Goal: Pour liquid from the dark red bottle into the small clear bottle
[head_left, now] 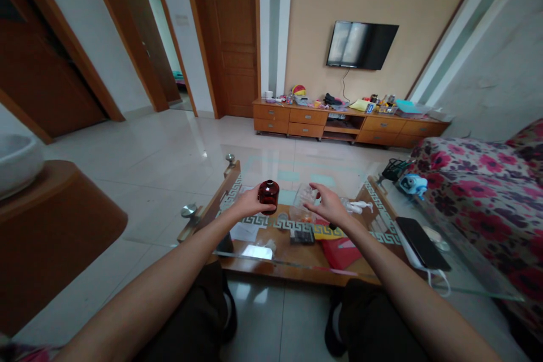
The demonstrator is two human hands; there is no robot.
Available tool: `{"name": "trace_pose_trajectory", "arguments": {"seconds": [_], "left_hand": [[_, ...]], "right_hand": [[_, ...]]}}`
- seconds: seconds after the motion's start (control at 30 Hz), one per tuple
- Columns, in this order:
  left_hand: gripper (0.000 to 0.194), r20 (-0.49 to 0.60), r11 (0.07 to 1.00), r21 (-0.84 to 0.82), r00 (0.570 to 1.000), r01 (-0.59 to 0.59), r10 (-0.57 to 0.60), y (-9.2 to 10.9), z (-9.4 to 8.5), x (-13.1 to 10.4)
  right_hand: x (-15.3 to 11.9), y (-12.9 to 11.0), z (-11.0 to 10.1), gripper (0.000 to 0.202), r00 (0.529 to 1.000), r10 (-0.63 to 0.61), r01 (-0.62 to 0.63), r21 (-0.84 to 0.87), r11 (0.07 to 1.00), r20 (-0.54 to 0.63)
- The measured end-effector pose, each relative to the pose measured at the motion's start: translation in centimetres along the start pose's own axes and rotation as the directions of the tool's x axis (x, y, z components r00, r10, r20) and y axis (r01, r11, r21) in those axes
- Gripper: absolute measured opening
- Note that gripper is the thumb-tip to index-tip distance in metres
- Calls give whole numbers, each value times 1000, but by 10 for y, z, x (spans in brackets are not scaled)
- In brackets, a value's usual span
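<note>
Two bare forearms reach out from me over a glass-topped desk (339, 178) with a wooden frame and a white key-pattern border. Starting at the far left, a rounded brown wooden cabinet (51, 226) carries a pale basin (14, 161). On the desk's near left corner sits a round metal knob (189, 210), smooth and shiny.

My left hand (248, 202) has its grip clamped around a small dark red glossy jar (268, 194), squat and cylindrical with a short neck, which it holds upright just above the glass near the desk's middle. Just to the right of it, my right hand (328, 206) hovers with fingers spread and slightly curled, its grip apart, over a clear crinkled plastic container (304, 197); I cannot tell whether the fingertips touch it. Under the glass on the lower shelf lie white papers (246, 232), a dark flat rectangular object (302, 236) and a red folder (341, 251).

Further right, a white plastic pump bottle (358, 206) lies on its side. A black slab-like phone (419, 243) rests on a white device near the right edge, and a light blue plastic gadget (411, 184) stands beyond it. At the far right sits a sofa (487, 192) in soft fabric with red and pink flowers.
</note>
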State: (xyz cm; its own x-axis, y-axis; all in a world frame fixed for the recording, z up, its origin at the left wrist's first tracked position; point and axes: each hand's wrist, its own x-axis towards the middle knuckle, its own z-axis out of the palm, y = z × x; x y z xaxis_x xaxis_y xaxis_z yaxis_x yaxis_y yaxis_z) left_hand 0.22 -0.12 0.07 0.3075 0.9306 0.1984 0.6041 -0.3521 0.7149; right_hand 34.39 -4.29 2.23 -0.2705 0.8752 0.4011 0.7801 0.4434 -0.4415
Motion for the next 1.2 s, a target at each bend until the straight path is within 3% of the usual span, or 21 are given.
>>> {"name": "trace_pose_trajectory", "arguments": {"seconds": [0.13, 0.37, 0.53, 0.67, 0.97, 1.2], "left_hand": [[87, -12, 1000, -10, 1000, -7, 7, 6, -2, -1], [87, -34, 996, 90, 999, -10, 13, 16, -7, -2], [80, -26, 987, 150, 998, -60, 64, 24, -7, -2], [72, 34, 965, 205, 987, -161, 158, 30, -5, 0], [80, 42, 946, 257, 980, -197, 192, 34, -4, 0], [80, 78, 864, 429, 963, -264, 256, 45, -11, -6]], "right_hand": [[-4, -3, 0, 72, 1000, -4, 4, 33, 999, 7], [-13, -7, 9, 76, 990, 23, -37, 101, 994, 141], [-17, -11, 16, 78, 974, -67, 28, 177, 984, 216], [-16, -17, 19, 75, 964, -125, 83, 179, 980, 236], [-14, -17, 20, 74, 959, -134, 98, 151, 984, 251], [-15, -8, 24, 81, 948, -120, 65, 190, 980, 294]]}}
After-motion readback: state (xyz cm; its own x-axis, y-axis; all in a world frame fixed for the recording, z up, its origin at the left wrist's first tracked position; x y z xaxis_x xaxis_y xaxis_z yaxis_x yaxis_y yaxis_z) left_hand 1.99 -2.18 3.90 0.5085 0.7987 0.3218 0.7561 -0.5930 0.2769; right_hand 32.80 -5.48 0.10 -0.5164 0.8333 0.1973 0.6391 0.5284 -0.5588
